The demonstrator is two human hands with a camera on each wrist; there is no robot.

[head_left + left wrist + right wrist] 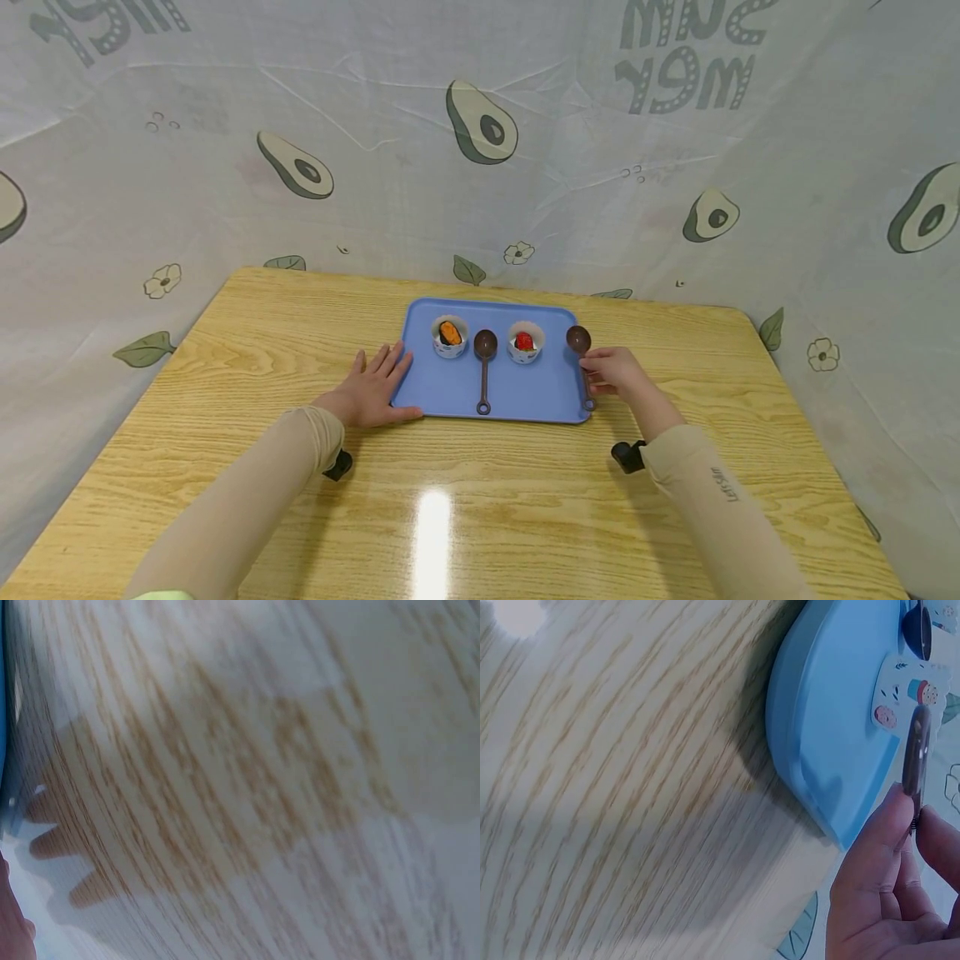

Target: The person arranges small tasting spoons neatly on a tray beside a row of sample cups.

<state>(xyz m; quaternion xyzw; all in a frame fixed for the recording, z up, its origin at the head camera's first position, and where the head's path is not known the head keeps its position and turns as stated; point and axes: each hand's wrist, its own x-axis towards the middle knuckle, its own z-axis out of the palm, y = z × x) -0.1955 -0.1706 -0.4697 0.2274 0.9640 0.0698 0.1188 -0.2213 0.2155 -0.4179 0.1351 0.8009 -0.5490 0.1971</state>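
Note:
My right hand (611,372) pinches the handle of a brown spoon (578,339) over the right edge of the blue tray (536,400). In the right wrist view, thumb and fingers close around that handle. A second brown spoon (484,367) lies on the tray, between two paper cups. One cup (449,350) holds an orange-topped piece of sushi (450,333); the other cup (522,356) holds a small red item (524,341). With fingers spread, my left hand (367,398) rests at the tray's left edge. Only a sliver of it shows in the left wrist view.
The tray sits toward the back of a wooden table (510,500). Behind it hangs a pale cloth (390,192) printed with avocados, reaching down along the table's sides. Black wrist devices (628,457) sit below both forearms.

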